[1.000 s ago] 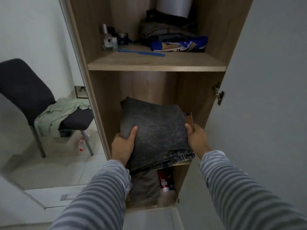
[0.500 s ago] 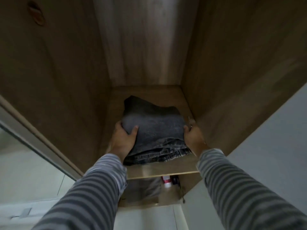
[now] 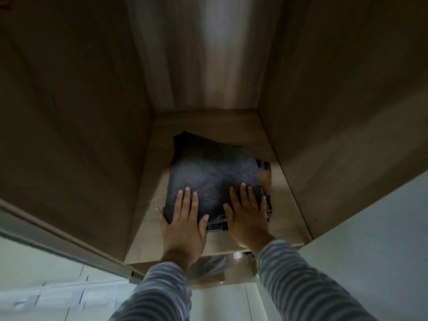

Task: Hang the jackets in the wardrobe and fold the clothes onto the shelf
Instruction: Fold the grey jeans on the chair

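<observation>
Looking down into a wooden wardrobe, a pale wood-grain shelf carries one folded dark grey denim garment, roughly square. Two hands lie flat on its near edge: left hand and right hand, fingers spread, gripping nothing. Both sleeves are grey-striped.

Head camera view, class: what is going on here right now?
A person in striped grey sleeves is putting a folded dark grey denim garment away on a light wooden wardrobe shelf. Both hands lie flat, palms down, on its near edge: the left hand at the left corner, the right hand toward the right. The garment lies flat on the shelf, toward the right wall, with bare shelf behind it.
</observation>
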`<state>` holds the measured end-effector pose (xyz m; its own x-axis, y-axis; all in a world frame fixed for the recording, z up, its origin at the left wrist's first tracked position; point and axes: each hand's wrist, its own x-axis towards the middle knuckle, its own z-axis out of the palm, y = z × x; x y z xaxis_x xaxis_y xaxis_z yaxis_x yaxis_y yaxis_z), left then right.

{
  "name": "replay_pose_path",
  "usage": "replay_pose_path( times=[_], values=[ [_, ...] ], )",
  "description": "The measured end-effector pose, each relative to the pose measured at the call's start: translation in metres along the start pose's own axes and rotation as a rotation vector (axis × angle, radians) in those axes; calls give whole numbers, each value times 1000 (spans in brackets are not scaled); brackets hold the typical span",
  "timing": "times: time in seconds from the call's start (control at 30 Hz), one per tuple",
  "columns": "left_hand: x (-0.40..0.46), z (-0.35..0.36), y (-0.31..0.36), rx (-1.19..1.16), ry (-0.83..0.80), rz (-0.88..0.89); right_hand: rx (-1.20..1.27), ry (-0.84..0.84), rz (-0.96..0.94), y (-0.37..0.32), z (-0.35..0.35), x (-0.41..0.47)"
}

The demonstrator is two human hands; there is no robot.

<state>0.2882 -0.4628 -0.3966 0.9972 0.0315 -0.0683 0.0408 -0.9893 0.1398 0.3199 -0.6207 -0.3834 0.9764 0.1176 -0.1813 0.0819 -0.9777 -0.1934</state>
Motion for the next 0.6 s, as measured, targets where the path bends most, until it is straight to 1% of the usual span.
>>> replay_pose_path(
  times=[0.07, 0.13, 0.27, 0.47, 0.6],
  values=[
    [21, -1, -1, -27, 21, -12, 0, -2, -2, -1, -2, 19],
    [49, -5, -2, -43, -2, -33, 8, 3, 0, -2, -5, 46],
    [115, -2, -4, -57, 32, -87, -19, 101, -20, -3, -10, 114],
    [213, 15, -18, -109, 97, -42, 19, 107, -15, -6, -17, 198],
    [247, 14, -20, -154, 66, -38, -9, 82, -16, -5, -22, 236]
  ],
)
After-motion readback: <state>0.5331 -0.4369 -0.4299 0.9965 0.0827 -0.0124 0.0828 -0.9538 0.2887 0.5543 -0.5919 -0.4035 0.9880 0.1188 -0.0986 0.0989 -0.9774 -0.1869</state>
